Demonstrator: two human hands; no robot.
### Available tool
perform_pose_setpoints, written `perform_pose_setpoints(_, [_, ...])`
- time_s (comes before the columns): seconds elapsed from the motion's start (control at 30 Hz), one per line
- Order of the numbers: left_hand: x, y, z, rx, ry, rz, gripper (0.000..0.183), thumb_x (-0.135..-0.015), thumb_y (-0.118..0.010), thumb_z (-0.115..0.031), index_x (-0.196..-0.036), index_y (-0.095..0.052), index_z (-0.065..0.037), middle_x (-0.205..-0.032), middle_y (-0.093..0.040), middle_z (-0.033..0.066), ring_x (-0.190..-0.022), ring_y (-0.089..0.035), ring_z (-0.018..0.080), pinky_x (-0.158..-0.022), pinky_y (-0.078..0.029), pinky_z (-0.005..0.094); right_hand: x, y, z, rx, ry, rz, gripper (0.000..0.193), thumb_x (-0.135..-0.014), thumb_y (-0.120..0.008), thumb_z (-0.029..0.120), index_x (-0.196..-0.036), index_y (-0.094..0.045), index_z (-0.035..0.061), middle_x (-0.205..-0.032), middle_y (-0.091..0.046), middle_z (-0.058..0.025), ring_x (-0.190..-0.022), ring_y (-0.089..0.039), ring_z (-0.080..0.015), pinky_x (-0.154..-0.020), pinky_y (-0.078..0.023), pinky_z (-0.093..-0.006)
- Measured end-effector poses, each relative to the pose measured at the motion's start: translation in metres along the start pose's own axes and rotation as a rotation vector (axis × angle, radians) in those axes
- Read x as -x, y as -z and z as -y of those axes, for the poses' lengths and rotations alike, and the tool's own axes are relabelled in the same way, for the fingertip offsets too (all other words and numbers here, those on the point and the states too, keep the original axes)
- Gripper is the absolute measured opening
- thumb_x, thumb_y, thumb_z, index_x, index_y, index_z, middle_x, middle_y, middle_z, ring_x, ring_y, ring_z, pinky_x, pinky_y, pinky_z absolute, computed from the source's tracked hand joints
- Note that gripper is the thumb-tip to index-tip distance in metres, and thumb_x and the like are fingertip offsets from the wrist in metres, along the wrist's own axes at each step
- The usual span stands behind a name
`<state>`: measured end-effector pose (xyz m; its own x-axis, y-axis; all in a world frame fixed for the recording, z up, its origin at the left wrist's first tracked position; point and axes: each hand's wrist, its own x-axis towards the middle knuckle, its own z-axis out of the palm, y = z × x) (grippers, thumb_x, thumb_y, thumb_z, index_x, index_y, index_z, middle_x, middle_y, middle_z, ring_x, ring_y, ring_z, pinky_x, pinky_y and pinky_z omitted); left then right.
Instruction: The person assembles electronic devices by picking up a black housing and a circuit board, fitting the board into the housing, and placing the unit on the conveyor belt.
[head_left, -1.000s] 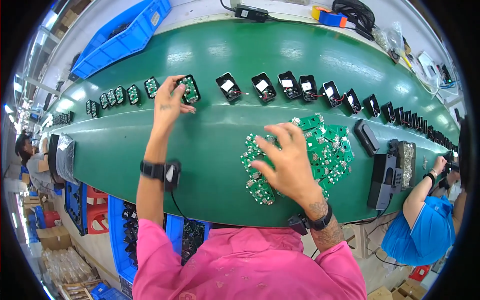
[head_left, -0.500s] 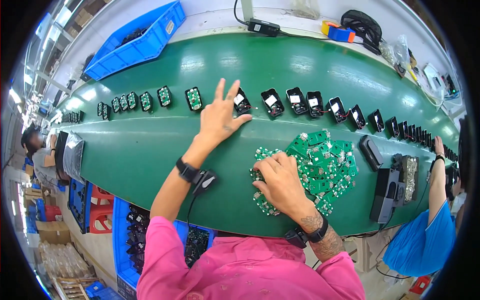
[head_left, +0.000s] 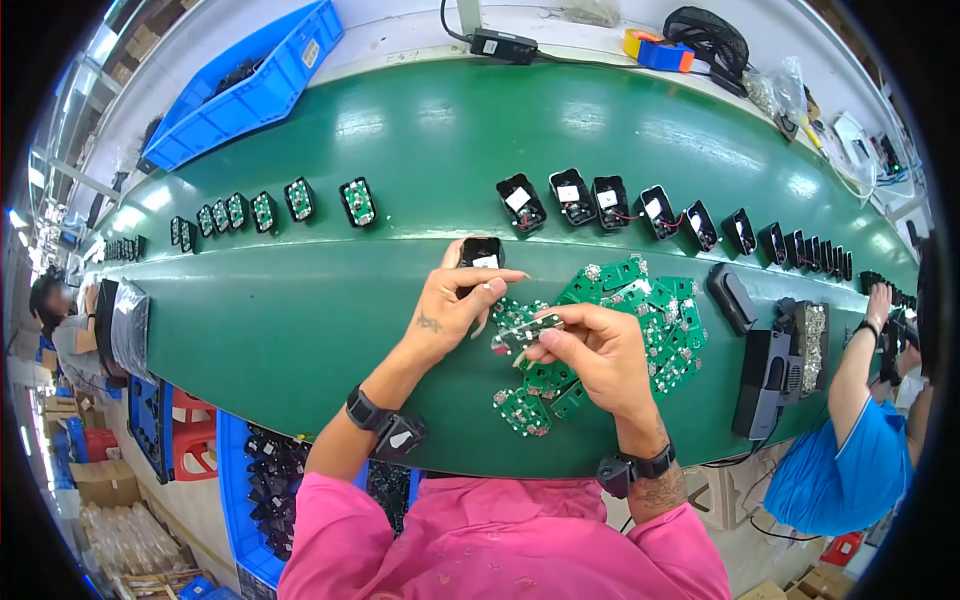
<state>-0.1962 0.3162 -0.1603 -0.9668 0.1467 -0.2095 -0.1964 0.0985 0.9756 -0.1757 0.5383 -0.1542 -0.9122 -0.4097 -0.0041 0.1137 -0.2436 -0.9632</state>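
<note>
My left hand (head_left: 446,305) grips a small black plastic housing (head_left: 482,252) with a white label inside, held above the green table. Close beside it, my right hand (head_left: 590,350) pinches a green circuit board (head_left: 530,332) tilted on edge between thumb and fingers. Under and behind that hand spreads a loose pile of circuit boards (head_left: 650,320). Beyond my hands stands a row of open black housings (head_left: 521,203) with white labels and thin wires. Farther left, several housings with boards in them (head_left: 357,202) form another stretch of the row.
A blue crate (head_left: 240,90) stands at the far left of the green table (head_left: 400,130). To the right lie a black device (head_left: 762,385) and a dark case (head_left: 733,298). A co-worker in blue (head_left: 835,470) reaches in from the right. Blue bins (head_left: 235,480) sit below the table edge.
My left hand has taken a housing out of the row and drawn it back toward me. From the pile my right hand has lifted a circuit board, bringing it near the housing.
</note>
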Motion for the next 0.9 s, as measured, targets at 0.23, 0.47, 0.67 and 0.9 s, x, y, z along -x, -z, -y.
perform_pose_setpoints(0.23, [0.007, -0.024, 0.005, -0.367, -0.422, -0.103, 0.026, -0.088, -0.068, -0.013, -0.112, -0.077, -0.018, -0.129, -0.046, 0.0142, -0.113, -0.054, 0.026, -0.094, -0.048, 0.0365, -0.001, -0.008, -0.005, -0.124, 0.032, -0.058, 0.018, -0.093, -0.061, -0.004, -0.109, -0.053, -0.0052, -0.089, -0.069, -0.0136, -0.076, -0.072, -0.0196, -0.065, -0.058, -0.0267])
perform_pose_setpoints(0.47, [0.009, -0.033, 0.008, -0.435, -0.546, -0.078, 0.04, -0.079, -0.069, -0.001, -0.113, -0.076, -0.021, -0.131, -0.048, 0.0149, -0.111, -0.057, 0.0277, -0.092, -0.05, 0.0373, -0.004, -0.006, -0.014, -0.018, 0.016, -0.168, 0.02, -0.094, -0.064, 0.003, -0.108, -0.051, -0.0031, -0.083, -0.069, -0.0098, -0.07, -0.067, -0.0123, -0.058, -0.053, -0.0231])
perform_pose_setpoints(0.67, [0.008, -0.03, 0.014, -0.463, -0.585, -0.021, 0.049, -0.08, -0.069, -0.001, -0.127, -0.068, -0.015, -0.136, -0.044, 0.0135, -0.115, -0.055, 0.0271, -0.093, -0.05, 0.0386, -0.007, -0.001, -0.022, 0.161, 0.005, -0.191, 0.021, -0.094, -0.066, 0.008, -0.106, -0.052, -0.0023, -0.076, -0.067, -0.0058, -0.065, -0.062, -0.0072, -0.053, -0.046, -0.0206])
perform_pose_setpoints(0.9, [0.017, -0.041, -0.005, 0.139, -0.205, 0.051, 0.082, -0.083, -0.073, -0.004, -0.153, -0.028, -0.004, -0.14, -0.045, 0.0117, -0.124, -0.051, 0.0209, -0.102, -0.047, 0.0358, -0.012, 0.004, -0.024, 0.21, -0.017, -0.219, 0.019, -0.094, -0.065, 0.008, -0.104, -0.053, -0.0019, -0.073, -0.066, -0.0036, -0.061, -0.058, -0.0052, -0.052, -0.043, -0.0202])
